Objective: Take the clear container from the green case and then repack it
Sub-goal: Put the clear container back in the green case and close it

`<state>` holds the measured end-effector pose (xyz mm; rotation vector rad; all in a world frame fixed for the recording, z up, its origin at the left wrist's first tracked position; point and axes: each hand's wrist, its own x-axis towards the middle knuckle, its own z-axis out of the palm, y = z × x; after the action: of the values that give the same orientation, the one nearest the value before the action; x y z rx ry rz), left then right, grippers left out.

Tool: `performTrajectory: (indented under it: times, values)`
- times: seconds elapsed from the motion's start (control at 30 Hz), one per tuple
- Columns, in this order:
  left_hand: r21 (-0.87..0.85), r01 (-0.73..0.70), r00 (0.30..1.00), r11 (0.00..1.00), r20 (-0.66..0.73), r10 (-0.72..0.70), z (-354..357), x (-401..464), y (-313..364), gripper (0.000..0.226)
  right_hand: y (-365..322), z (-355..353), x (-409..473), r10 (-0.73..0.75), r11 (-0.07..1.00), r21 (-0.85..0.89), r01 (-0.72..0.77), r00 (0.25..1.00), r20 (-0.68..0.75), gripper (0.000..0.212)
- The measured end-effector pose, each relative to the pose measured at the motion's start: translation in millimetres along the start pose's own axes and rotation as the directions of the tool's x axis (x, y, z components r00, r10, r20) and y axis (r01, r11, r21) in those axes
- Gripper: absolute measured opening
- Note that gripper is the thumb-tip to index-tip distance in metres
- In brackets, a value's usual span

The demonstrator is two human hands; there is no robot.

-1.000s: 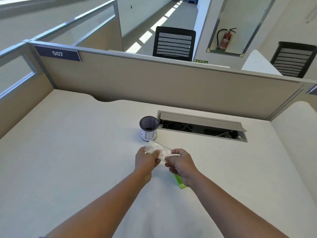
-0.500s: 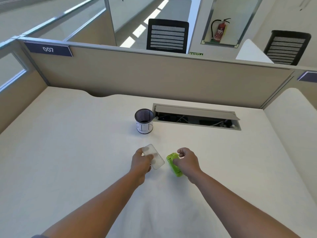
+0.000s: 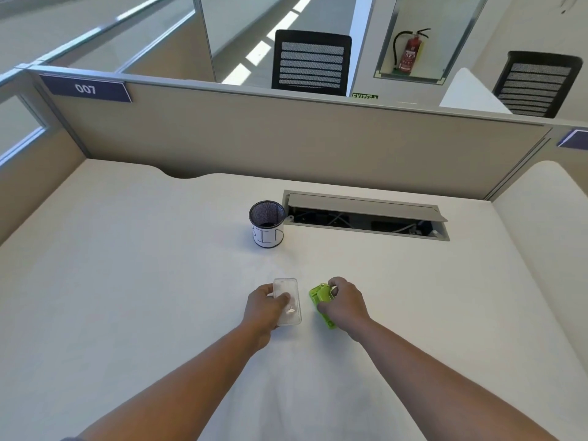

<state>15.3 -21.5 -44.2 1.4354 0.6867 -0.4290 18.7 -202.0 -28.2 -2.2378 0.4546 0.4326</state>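
Note:
The clear container (image 3: 288,300), a flat see-through rectangular box, lies on the white desk in front of me. My left hand (image 3: 262,308) grips it from its left side, thumb across its top. Just to the right, apart from it, sits the green case (image 3: 320,302), bright lime and partly covered. My right hand (image 3: 345,305) is closed over the case, fingers on its far end and near side. A narrow gap of desk separates the two objects.
A black mesh pen cup (image 3: 267,224) with a white label stands beyond the hands. To its right an open cable tray (image 3: 366,214) is sunk in the desk. Beige partition walls (image 3: 286,138) close the desk at the back and sides.
The hands, first together on the clear container above the case, have parted. The left hand lowered the container flat to the desk; the right hand took hold of the green case.

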Motion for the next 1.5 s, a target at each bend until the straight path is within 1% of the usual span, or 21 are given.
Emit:
performTrajectory:
  times: [0.13,0.2,0.37,0.43,0.5,0.63,0.73,0.83,0.87,0.97,1.13,1.3,1.5]
  values:
    - [0.026,-0.002,1.0,1.0,0.007,0.002,0,2,-1,0.022,0,1,3,0.004,1.0,0.003,-0.004,1.0,0.014,0.067]
    - [0.018,-0.001,1.0,1.0,0.013,0.001,1,2,-1,0.021,2,0,4,0.018,0.999,0.043,-0.019,1.0,0.025,0.065]
    - [0.007,-0.004,1.0,1.0,0.021,0.004,0,2,2,0.013,4,-2,4,0.042,0.974,0.219,-0.052,0.998,0.05,0.053]
    - [0.005,-0.002,1.0,1.0,0.022,0.002,0,1,4,0.012,2,-2,3,0.043,0.947,0.316,-0.059,0.997,0.059,0.048]
    - [-0.008,0.001,0.999,1.0,0.036,-0.001,0,-2,7,0.016,-2,-4,0,0.043,0.896,0.438,-0.076,0.995,0.085,0.043]
    - [-0.087,0.035,0.991,0.996,0.128,-0.023,0,-8,12,0.029,-14,-7,-8,0.067,0.756,0.638,-0.146,0.987,0.146,0.029]
    - [-0.138,0.066,0.982,0.988,0.185,-0.04,0,-14,17,0.031,-22,-7,-16,0.093,0.663,0.718,-0.21,0.976,0.199,0.029]
    - [-0.167,0.074,0.974,0.983,0.226,-0.035,3,-20,21,0.03,-24,-5,-20,0.095,0.546,0.793,-0.27,0.961,0.261,0.028]
    - [-0.172,0.074,0.972,0.982,0.234,-0.032,4,-22,22,0.03,-25,-4,-21,0.093,0.527,0.804,-0.275,0.959,0.267,0.029]
    - [-0.169,0.066,0.969,0.983,0.248,-0.022,7,-27,26,0.033,-27,-1,-21,0.098,0.539,0.797,-0.272,0.96,0.261,0.025]
    - [-0.162,0.032,0.963,0.986,0.271,0.014,11,-36,31,0.031,-30,-1,-22,0.091,0.613,0.753,-0.24,0.968,0.235,0.015]
    - [-0.161,0.013,0.957,0.987,0.286,0.034,14,-43,34,0.033,-31,2,-22,0.097,0.652,0.733,-0.194,0.98,0.173,0.023]
    - [-0.143,0.0,0.962,0.99,0.269,0.039,19,-48,33,0.034,-33,7,-22,0.124,0.68,0.717,-0.155,0.988,0.096,0.029]
